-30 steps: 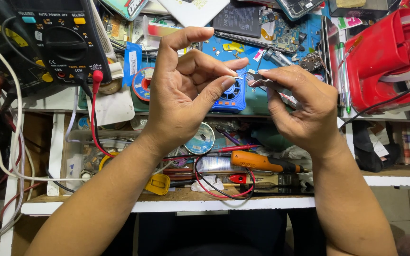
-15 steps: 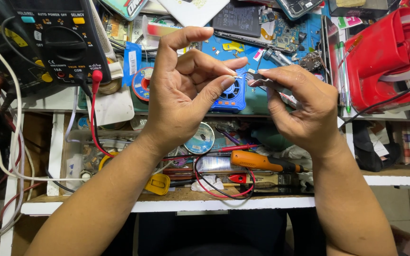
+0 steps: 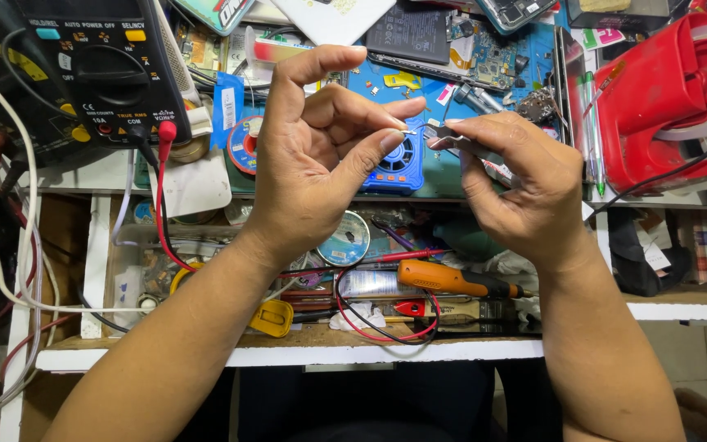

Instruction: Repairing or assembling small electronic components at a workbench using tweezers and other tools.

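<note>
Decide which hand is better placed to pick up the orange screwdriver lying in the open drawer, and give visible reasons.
Probably the left hand: its fingertips pinch only a tiny part, while the right hand grips metal tweezers. The orange screwdriver lies nearer the right wrist, though.

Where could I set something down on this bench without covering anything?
Barely anywhere. The white paper between the multimeter and left hand is bare, as is the wooden front edge beside the yellow tool. The blue mat is crowded.
</note>
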